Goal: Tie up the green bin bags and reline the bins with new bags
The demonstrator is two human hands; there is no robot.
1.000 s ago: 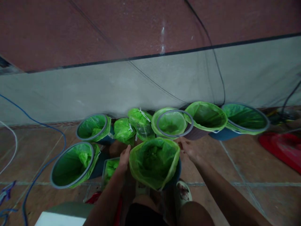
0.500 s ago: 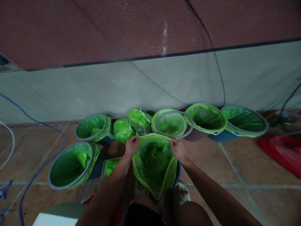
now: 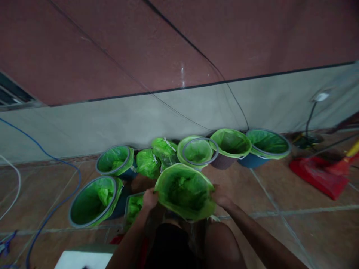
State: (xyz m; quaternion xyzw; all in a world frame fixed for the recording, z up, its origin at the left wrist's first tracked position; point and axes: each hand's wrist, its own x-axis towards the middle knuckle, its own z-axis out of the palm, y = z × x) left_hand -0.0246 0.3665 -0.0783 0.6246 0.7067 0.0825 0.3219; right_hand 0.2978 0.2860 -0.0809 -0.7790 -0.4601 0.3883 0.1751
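In front of my knees a green trash bag is spread wide at its mouth, with crumpled green plastic inside. My left hand is closed on the left edge of its mouth. On the opposite side my right hand grips the edge, slightly blurred. Whatever supports the bag is hidden below it. Just beyond, a loose grey ring rests on a bin lined with a green bag. Two tied green bags with white drawstrings lie to the left of that bin.
Lined bins stand on the left and along the wall on the right. A red dustpan lies at the right. A blue hose crosses the tiled floor; a white box is at lower left.
Both hands have moved from the far edge of the bag's mouth to its left and right sides, nearer me. My view has turned to the right, showing more of the red dustpan.
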